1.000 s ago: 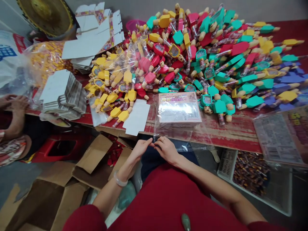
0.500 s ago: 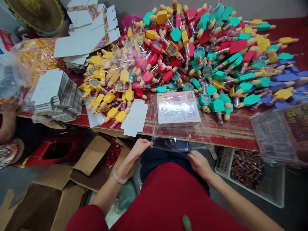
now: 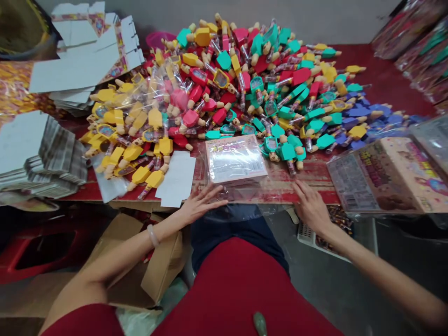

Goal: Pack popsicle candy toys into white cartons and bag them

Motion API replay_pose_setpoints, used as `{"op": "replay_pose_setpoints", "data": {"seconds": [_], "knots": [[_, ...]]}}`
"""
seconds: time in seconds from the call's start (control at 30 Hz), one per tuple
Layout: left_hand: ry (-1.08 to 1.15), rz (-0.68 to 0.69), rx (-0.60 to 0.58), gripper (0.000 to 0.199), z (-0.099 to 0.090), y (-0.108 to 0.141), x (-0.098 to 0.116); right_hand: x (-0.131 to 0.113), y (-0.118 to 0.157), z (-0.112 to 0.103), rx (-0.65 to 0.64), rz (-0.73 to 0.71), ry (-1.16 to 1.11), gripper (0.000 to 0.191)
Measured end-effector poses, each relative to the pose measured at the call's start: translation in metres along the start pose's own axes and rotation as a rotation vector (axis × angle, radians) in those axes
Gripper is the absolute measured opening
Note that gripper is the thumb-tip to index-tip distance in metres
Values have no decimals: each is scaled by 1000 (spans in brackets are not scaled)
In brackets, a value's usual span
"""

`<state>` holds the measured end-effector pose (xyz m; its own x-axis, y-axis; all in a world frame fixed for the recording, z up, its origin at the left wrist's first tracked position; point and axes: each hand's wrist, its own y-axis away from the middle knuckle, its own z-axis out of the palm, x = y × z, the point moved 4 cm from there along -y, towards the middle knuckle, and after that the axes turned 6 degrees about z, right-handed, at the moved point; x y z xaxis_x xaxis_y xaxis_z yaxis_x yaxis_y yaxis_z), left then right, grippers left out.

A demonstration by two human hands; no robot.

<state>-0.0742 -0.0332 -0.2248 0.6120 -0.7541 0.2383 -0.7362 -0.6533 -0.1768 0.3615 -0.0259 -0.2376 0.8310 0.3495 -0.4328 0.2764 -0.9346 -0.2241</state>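
Observation:
A flat printed box lies near the table's front edge inside a clear plastic bag, whose loose end hangs over the edge. My left hand is spread at the bag's left side near the edge, fingers apart, gripping nothing. Right of the bag, my right hand reaches towards the table edge with fingers stretched out; I see nothing in it. A white card piece rests just beyond my left hand. Further right, clear-wrapped printed boxes stick out past the edge.
A heap of toys in yellow, red, green and purple covers the table's back. Stacked white card stands at left. Below are an open cardboard box, a red stool and a white crate. Wrapped packs stand back right.
Both hands have let go of the bag's open end and moved up to the table edge, the right one also outward. My view has shifted to the right.

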Motion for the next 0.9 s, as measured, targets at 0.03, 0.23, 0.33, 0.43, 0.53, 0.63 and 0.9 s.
{"op": "replay_pose_setpoints", "data": {"seconds": [0.03,0.23,0.33,0.43,0.53,0.63,0.9], "knots": [[61,34,-59,62,4,-7,0,-6,-27,4,-54,-97,-39,24],[342,-156,-17,23,4,-4,-4,-45,-72,29,-440,-398,-318,27],[373,-237,142,28,-10,14,-3,-49,-50,23,-214,-259,-319,26],[377,-369,337,38,-26,23,-5,-54,-35,11,-8,-43,-341,29],[382,-507,515,49,-38,20,-4,-64,-36,7,93,166,-413,42],[466,-686,571,53,-38,14,-2,-72,-43,11,89,373,-500,53],[801,-1057,498,51,11,9,-22,-57,-53,48,-87,829,-887,64]]}}
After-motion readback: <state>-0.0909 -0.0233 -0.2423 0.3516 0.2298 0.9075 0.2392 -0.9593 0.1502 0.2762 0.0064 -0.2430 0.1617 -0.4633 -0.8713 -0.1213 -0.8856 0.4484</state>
